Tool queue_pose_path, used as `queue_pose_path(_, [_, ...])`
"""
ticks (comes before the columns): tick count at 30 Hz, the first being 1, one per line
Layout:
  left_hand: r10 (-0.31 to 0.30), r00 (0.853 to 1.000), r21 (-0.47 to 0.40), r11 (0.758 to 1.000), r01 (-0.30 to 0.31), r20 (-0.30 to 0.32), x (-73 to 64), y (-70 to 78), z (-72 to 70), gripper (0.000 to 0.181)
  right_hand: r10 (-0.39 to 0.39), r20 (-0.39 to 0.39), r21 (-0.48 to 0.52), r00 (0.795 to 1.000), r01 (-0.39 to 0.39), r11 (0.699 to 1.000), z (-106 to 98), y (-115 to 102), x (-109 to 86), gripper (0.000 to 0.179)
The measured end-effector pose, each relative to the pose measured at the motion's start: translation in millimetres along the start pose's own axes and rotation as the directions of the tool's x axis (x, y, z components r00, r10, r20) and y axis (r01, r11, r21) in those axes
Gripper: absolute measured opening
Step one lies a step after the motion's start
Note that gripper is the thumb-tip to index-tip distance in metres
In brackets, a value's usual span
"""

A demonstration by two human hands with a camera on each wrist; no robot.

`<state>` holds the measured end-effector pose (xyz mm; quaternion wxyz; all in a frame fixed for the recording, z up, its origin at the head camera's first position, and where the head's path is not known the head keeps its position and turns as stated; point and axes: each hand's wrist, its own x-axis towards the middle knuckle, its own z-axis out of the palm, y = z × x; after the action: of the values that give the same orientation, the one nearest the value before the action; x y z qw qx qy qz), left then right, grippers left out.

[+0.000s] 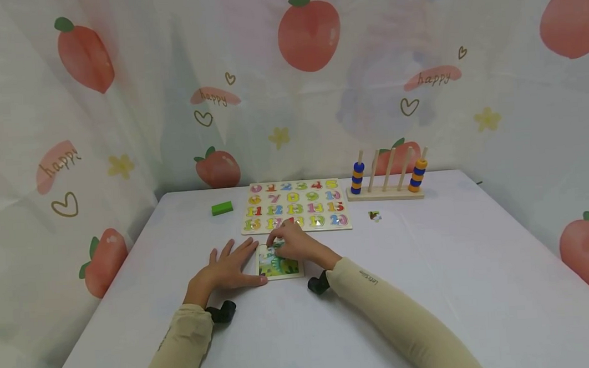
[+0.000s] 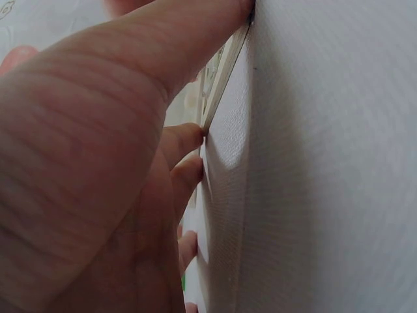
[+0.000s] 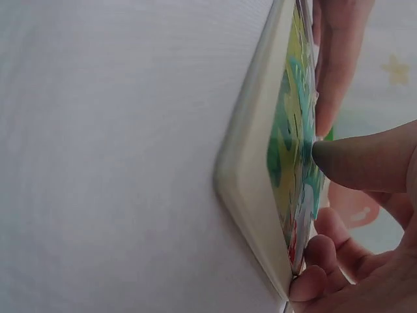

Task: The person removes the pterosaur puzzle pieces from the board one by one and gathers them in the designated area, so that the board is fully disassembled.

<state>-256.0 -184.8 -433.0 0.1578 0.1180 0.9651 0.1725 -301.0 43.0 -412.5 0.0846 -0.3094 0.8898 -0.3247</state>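
Observation:
A small jigsaw puzzle board (image 1: 281, 267) with a pale frame and a green dinosaur picture lies on the white table. My left hand (image 1: 226, 271) is spread flat at its left side, thumb on the lower left corner and index fingertip by the upper left one. Bent over the upper part of the picture, my right hand (image 1: 295, 243) pinches a puzzle piece (image 3: 318, 199) between thumb and fingers, right at the picture surface. Other fingertips of this hand rest along the frame in the right wrist view. The left wrist view shows the thumb against the board's edge (image 2: 225, 75).
Behind the puzzle lies a number board (image 1: 295, 203) with colourful numerals. A green block (image 1: 222, 208) is at the back left. To the right stand a wooden peg rack (image 1: 385, 196) with blue and orange beads and a loose puzzle piece (image 1: 374, 216). Printed curtains enclose the table.

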Motion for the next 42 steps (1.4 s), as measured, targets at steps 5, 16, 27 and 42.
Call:
queue_pose_path(5, [-0.003, 1.000, 0.005, 1.000, 0.003, 0.011, -2.1, 2.5, -2.9, 0.108, -0.065, -0.003, 0.014, 0.998, 0.065, 0.998, -3, 4, 0.5, 0.026])
queue_pose_path(16, [0.004, 1.000, 0.000, 1.000, -0.004, 0.007, -7.8, 7.5, -6.8, 0.108, 0.033, -0.021, 0.021, 0.999, -0.032, 0.999, 0, 7, 3.8, 0.030])
queue_pose_path(27, [0.001, 1.000, -0.007, 1.000, -0.001, 0.019, -8.2, 7.3, -8.5, 0.108, 0.008, -0.014, -0.078, 1.000, -0.009, 0.997, -1, 1, 3.1, 0.022])
queue_pose_path(42, [-0.003, 1.000, -0.001, 1.000, 0.003, 0.015, -7.6, 6.8, -7.8, 0.108, -0.012, 0.034, -0.182, 0.999, 0.018, 0.983, -4, -6, 4.3, 0.023])
